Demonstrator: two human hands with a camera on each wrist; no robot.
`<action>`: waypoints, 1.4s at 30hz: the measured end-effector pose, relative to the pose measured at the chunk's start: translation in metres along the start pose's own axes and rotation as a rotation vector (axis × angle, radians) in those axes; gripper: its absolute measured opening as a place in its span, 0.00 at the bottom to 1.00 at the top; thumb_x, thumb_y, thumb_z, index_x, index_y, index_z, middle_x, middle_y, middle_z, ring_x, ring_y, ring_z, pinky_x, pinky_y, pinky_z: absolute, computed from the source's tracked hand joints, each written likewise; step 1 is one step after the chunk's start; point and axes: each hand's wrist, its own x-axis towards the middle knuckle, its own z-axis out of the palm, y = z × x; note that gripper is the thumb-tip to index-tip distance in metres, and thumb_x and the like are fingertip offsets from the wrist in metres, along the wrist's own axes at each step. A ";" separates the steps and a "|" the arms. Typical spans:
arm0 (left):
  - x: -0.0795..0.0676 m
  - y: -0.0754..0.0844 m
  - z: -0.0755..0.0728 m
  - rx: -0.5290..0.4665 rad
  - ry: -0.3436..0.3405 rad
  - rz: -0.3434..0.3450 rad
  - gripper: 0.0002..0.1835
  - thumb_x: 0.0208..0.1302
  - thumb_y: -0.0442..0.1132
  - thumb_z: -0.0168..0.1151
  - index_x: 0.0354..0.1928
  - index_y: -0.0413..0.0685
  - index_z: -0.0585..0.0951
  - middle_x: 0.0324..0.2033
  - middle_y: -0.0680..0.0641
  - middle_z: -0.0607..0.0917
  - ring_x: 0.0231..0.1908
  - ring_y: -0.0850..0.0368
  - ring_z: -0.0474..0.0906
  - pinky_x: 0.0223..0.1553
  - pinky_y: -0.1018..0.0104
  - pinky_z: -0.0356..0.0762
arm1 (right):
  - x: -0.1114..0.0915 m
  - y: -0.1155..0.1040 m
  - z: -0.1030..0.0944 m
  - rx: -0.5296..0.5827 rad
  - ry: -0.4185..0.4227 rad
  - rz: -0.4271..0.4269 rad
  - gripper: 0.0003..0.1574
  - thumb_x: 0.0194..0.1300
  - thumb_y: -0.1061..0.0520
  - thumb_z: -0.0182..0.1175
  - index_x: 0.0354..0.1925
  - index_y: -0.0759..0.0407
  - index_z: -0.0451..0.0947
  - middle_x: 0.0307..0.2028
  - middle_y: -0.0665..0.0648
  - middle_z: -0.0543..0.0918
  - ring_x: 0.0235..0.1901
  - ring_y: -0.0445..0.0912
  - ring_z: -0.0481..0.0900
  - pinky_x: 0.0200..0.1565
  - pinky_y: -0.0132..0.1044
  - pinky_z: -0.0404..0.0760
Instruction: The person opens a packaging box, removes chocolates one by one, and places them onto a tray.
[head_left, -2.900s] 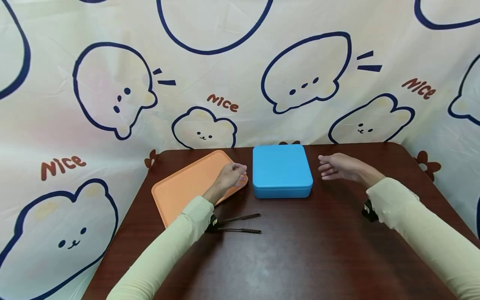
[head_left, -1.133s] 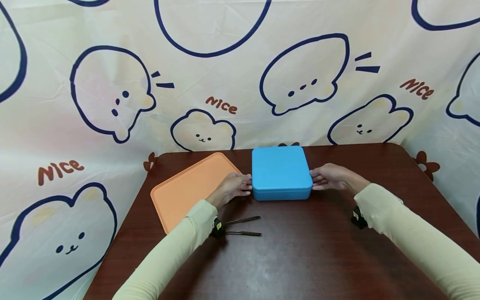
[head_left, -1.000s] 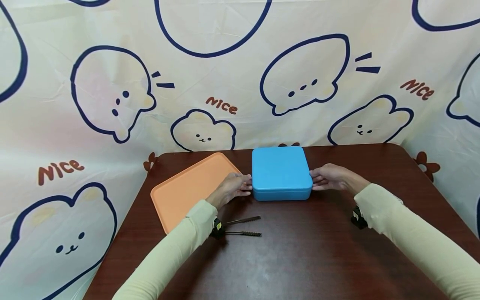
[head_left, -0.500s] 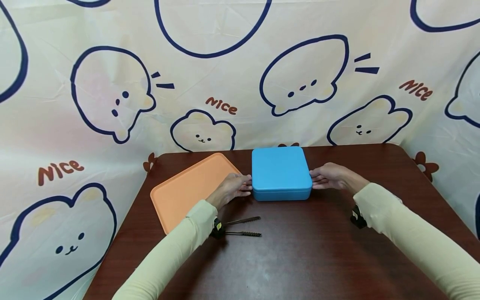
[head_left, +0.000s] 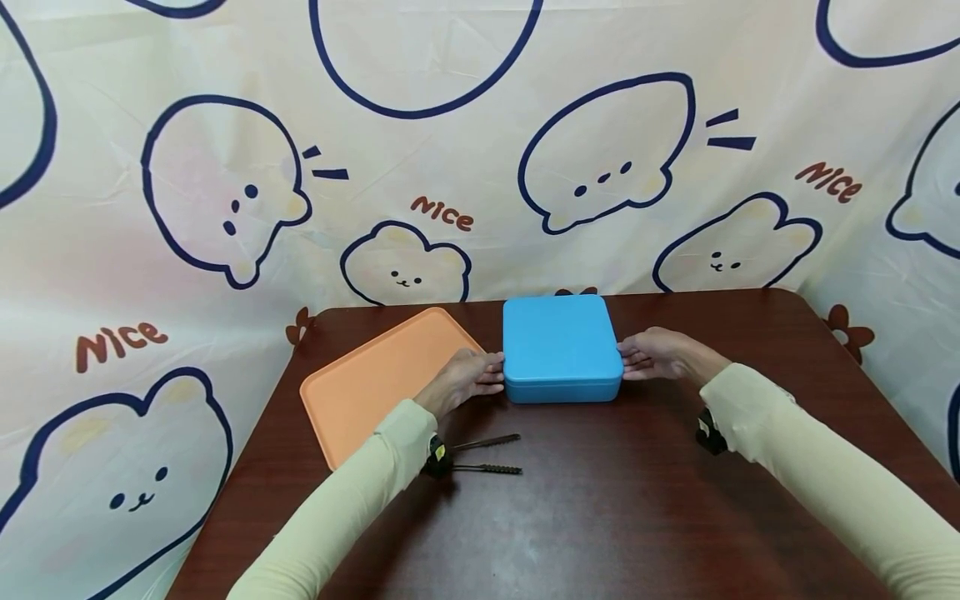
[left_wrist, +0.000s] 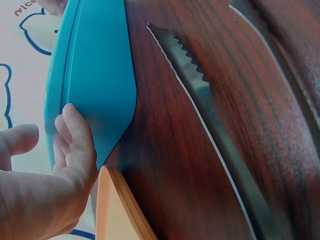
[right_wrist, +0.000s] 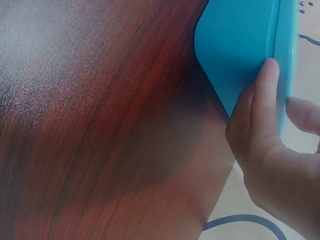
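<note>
A closed blue box (head_left: 561,340) with a lid seam stands at the far middle of the table. My left hand (head_left: 463,377) is at its left wall. In the left wrist view, extended fingers (left_wrist: 75,131) lie along that wall, the thumb held apart from them. On the opposite side my right hand (head_left: 664,354) touches the right wall. The right wrist view has a fingertip (right_wrist: 270,70) by the lid seam and the thumb (right_wrist: 302,114) at the lid's edge. Metal tongs (head_left: 487,468) with serrated tips lie in front of the box, their rear end hidden by my left wrist.
An orange tray (head_left: 375,375) lies at an angle left of the box, partly behind my left arm. The dark wooden table (head_left: 585,508) ends at a cartoon-printed cloth (head_left: 480,150) at the back.
Both hands have come in from beside the box to touch its left and right walls. Over the last second they have stayed there, and the box looks still.
</note>
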 end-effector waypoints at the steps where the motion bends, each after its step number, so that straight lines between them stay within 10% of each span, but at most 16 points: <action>1: 0.000 0.000 0.000 -0.001 -0.001 -0.001 0.11 0.74 0.40 0.57 0.48 0.37 0.79 0.38 0.45 0.80 0.36 0.57 0.80 0.43 0.64 0.83 | 0.000 0.000 0.000 0.003 0.001 0.002 0.27 0.79 0.54 0.46 0.67 0.71 0.61 0.43 0.60 0.77 0.38 0.46 0.81 0.49 0.38 0.83; 32: 0.002 -0.002 -0.001 0.063 0.034 -0.010 0.11 0.71 0.40 0.61 0.43 0.37 0.82 0.36 0.44 0.82 0.34 0.57 0.81 0.53 0.55 0.80 | 0.004 0.001 -0.002 0.019 -0.016 0.029 0.27 0.78 0.50 0.47 0.65 0.68 0.61 0.41 0.59 0.75 0.38 0.46 0.79 0.49 0.40 0.83; 42: -0.001 0.000 -0.002 0.075 0.036 0.010 0.12 0.70 0.43 0.62 0.41 0.39 0.80 0.39 0.42 0.82 0.36 0.56 0.82 0.43 0.63 0.84 | 0.004 0.002 -0.003 0.014 -0.023 0.024 0.31 0.79 0.49 0.46 0.69 0.68 0.58 0.42 0.59 0.76 0.39 0.46 0.80 0.50 0.40 0.83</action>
